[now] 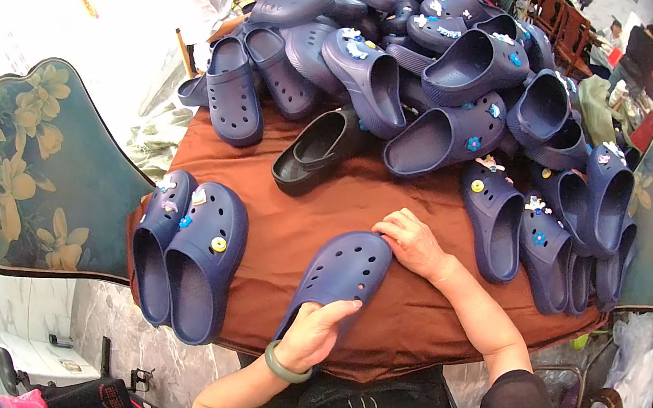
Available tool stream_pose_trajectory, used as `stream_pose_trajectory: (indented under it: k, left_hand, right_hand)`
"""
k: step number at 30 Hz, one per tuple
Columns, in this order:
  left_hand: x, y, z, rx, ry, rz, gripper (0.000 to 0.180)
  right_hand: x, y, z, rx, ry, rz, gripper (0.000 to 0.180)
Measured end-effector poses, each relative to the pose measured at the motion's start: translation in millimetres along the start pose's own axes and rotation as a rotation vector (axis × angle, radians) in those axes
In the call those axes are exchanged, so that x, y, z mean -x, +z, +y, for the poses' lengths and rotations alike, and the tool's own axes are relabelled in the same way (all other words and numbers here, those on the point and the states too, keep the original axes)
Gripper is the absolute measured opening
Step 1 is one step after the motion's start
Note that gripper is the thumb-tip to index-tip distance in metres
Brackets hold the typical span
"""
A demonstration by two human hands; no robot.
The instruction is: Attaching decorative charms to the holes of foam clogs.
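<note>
Plain navy clog [336, 273] lies near-centre on the brown-covered counter [326, 204]. Left hand [315, 331] fingers hold its heel end; right hand [411, 244] fingers rest curled on its toe. Decorated pair [187, 253] left, clog pile [424, 65] far right.

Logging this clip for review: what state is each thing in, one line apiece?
Plain blue clog: lying on the brown cloth, no charms, held at both ends.
Left hand: gripping the clog's heel end.
Right hand: fingers on the clog's toe.
Blue clog pair: side by side, charms fitted.
Black clog: upright, plain.
Clog pile: heaped.
</note>
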State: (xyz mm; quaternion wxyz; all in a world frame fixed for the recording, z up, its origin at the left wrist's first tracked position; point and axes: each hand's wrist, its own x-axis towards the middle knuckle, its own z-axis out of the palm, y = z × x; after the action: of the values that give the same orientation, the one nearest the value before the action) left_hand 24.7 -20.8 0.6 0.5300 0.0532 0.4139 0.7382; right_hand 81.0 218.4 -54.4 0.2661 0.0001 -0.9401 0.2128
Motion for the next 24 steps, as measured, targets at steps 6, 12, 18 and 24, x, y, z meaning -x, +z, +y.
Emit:
stream_pose_trajectory:
  k: [6, 12, 18, 24]
  left_hand:
    - [-1.5, -0.6, -0.5, 0.002, 0.011, -0.006, 0.035]
    - [-2.1, 0.9, -0.3, 0.0, 0.017, -0.015, 0.036]
    - [-2.1, -1.6, -0.7, -0.02, 0.024, -0.021, 0.038]
    - [-3.0, -1.6, -3.7, -0.034, 0.041, -0.007, 0.036]
  right_hand:
    - [0.2, 0.5, -0.6, -0.019, 0.003, 0.01, 0.018]
    - [0.7, 0.6, -1.0, -0.013, 0.01, 0.017, 0.015]
    - [1.3, 1.8, -0.4, -0.042, 0.018, 0.015, 0.016]
    - [1.2, 1.9, -0.9, -0.029, -0.029, 0.047, 0.017]
